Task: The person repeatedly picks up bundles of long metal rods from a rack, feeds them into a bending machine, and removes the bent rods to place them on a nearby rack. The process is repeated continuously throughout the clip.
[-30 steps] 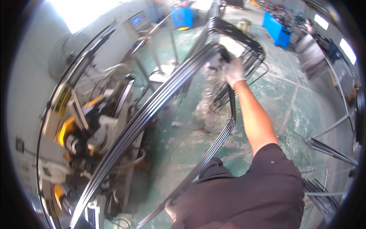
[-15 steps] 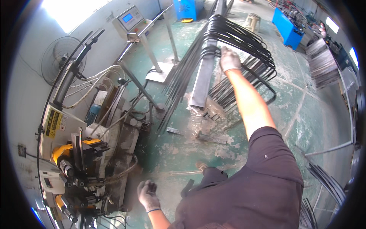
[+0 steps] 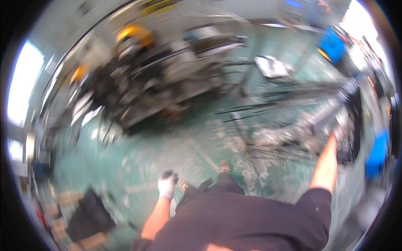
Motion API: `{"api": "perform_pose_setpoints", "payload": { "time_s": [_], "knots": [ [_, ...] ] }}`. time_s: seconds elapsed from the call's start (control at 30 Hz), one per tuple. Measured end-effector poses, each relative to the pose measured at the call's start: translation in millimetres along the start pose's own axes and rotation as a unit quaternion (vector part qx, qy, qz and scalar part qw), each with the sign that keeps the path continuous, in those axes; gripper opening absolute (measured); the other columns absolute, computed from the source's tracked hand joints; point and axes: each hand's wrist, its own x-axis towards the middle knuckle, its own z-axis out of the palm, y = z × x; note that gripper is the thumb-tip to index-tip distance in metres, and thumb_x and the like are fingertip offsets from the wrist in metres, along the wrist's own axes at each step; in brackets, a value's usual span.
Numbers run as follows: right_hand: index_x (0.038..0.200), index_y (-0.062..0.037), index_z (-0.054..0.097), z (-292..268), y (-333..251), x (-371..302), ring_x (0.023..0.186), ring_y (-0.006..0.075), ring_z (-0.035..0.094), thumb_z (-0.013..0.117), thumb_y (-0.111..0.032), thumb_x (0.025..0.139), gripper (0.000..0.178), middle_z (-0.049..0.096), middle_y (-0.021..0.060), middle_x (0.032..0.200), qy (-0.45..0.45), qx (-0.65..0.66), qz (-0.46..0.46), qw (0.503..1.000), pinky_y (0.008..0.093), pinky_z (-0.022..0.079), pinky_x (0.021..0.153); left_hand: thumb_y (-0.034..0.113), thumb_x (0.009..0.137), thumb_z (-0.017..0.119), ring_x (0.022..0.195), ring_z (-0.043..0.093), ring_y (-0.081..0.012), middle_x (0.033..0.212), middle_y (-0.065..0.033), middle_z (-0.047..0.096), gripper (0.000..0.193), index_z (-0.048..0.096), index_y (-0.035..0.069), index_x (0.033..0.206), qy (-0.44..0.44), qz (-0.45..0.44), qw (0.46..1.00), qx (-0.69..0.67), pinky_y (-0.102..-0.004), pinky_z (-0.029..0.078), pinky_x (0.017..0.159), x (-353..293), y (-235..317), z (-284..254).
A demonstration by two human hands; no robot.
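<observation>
— Viewpoint swung left, shifting the black bars [image 3: 356, 115] rightward, beside the right hand [image 3: 341, 132]. Finger state?

— Undeterminable through blur, there and on the left hand [image 3: 167, 185]. How did the bars handle?

— Presumably stiff, heavy when bundled; grasping near the bends appeared best.

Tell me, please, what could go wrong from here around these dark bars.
The right hand is at the dark bars, with blur hiding its grip, so a bar might slip or pinch the fingers.
Long thin bar ends jut out over the floor and could catch a leg.
Crumpled clear plastic lies low by the bars and might snag a shoe.
</observation>
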Motion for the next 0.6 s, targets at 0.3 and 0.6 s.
{"api": "perform_pose_setpoints", "payload": {
  "time_s": [0.3, 0.6],
  "knots": [
    [0.112, -0.0092, 0.081, 29, 5, -405, 0.098, 0.0269, 0.078, 0.061, -0.032, 0.102, 0.032, 0.081, 0.0089, 0.108, -0.301, -0.219, -0.587, 0.719, 0.0414, 0.062, 0.081, 0.018, 0.093, 0.059, 0.111, 0.074, -0.0359, 0.124, -0.0214, 0.075, 0.034, 0.074, 0.0, 0.118, 0.097, 0.056, 0.993, 0.048, -0.0413, 0.056, 0.101, -51, -93, -168],
    [0.125, 0.0025, 0.07, -223, -284, -740, 0.097, 0.025, 0.07, 0.07, -0.007, 0.092, 0.034, 0.076, 0.015, 0.112, -0.596, 0.288, -0.412, 0.626, 0.0364, 0.056, 0.091, 0.017, 0.085, 0.07, 0.095, 0.076, -0.0283, 0.107, -0.0233, 0.077, 0.046, 0.068, -0.007, 0.125, 0.389, -0.084, 0.917, -0.014, -0.0379, 0.059, 0.088, -109, -250, -364]
  ]
}}
